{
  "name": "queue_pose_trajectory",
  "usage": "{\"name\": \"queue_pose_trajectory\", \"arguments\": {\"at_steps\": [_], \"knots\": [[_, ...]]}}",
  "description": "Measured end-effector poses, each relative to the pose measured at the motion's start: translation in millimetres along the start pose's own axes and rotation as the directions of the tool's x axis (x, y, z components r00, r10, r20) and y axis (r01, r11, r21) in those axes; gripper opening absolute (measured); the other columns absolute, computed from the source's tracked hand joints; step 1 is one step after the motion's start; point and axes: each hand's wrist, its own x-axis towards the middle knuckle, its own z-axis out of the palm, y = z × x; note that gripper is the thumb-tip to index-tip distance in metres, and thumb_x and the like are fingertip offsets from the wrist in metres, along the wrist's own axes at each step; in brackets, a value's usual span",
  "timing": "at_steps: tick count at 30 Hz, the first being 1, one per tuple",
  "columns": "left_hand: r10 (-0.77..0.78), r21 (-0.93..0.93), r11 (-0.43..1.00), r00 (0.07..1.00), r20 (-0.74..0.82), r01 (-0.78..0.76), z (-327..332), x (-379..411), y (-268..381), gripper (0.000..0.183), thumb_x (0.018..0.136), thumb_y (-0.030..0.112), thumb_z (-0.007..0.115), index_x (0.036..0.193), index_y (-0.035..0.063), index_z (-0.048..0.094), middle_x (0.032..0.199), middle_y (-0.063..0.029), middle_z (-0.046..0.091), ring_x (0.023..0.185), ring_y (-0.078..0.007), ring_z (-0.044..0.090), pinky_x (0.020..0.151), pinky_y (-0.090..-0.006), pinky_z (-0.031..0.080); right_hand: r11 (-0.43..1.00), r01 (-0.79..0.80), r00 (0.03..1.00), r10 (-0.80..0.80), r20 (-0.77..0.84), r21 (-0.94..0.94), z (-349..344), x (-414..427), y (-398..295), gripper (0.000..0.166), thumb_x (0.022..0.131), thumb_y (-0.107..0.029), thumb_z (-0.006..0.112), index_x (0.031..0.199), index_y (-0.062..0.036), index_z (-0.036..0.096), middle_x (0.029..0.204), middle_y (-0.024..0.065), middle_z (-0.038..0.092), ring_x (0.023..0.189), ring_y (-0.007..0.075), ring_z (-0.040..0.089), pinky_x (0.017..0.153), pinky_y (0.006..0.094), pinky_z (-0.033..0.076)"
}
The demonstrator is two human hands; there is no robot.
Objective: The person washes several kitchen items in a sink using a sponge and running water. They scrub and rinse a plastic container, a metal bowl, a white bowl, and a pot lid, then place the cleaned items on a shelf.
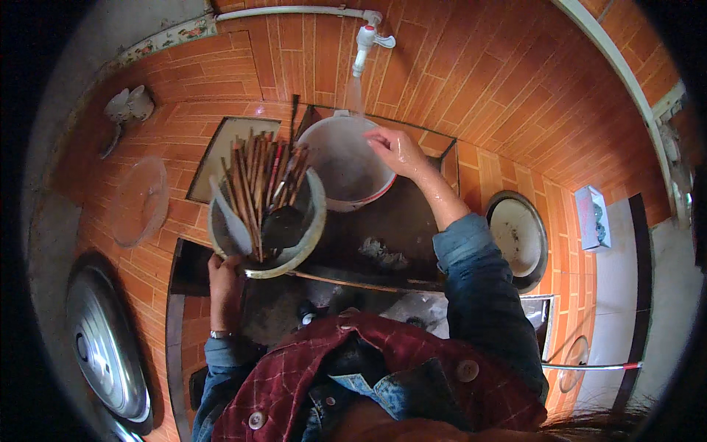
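Note:
My left hand (pixel 225 282) grips the near rim of a round basin (pixel 309 232) that holds a thick bundle of wooden chopsticks (pixel 257 177) and a pale ladle or spoon (pixel 233 221). Water runs from a white plastic tap (pixel 363 44) into a white bucket (pixel 353 166) with a red rim, standing in the sink. My right hand (pixel 393 150), wet and with its fingers bent together, is over the bucket's right side beside the stream; nothing is seen in it.
A clear plastic bowl (pixel 141 201) and a large metal lid (pixel 110 342) lie on the left of the tiled counter. At the right are a round metal-rimmed pan (pixel 516 237) and a small box (pixel 594 218). Scraps (pixel 382 253) lie on the sink's dark bottom.

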Motion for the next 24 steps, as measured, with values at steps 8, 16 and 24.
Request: {"name": "queue_pose_trajectory", "arguments": {"at_steps": [8,16,24], "knots": [[0.136,-0.166,0.976,0.99,-0.038,-0.14,-61.7,59.7,-18.1,0.041,0.076,0.004,0.052,0.116,-0.0026,0.045,0.096,-0.0065,0.056,0.08,-0.0152,0.052,0.068,-0.027,0.043,0.828,-0.017,0.72,0.398,0.568,-0.56,150.7,33.7,135.3,0.029,0.08,-0.026,0.054,0.092,-0.0028,0.066,0.092,0.0178,0.064,0.089,0.033,0.061,0.077,0.0415,0.048],[0.032,-0.216,0.974,0.984,-0.176,-0.07,-61.1,67.3,-23.8,0.049,0.078,0.006,0.049,0.125,-0.0014,0.04,0.106,-0.008,0.054,0.093,-0.0163,0.052,0.082,-0.0291,0.042,0.675,-0.11,0.691,0.579,0.432,-0.729,254.8,38.2,196.9,0.029,0.079,-0.023,0.052,0.092,-0.0007,0.066,0.096,0.0186,0.064,0.092,0.0343,0.06,0.078,0.0429,0.048],[0.024,-0.212,0.976,0.987,-0.161,-0.058,-67.1,85.0,-42.2,0.047,0.077,0.005,0.05,0.122,-0.0037,0.042,0.101,-0.0066,0.055,0.088,-0.0155,0.052,0.078,-0.0271,0.042,0.727,0.005,0.6,0.547,0.583,-0.687,218.8,-0.2,204.5,0.027,0.077,-0.019,0.053,0.093,-0.001,0.066,0.097,0.0185,0.064,0.092,0.0345,0.06,0.078,0.0439,0.048]]}}
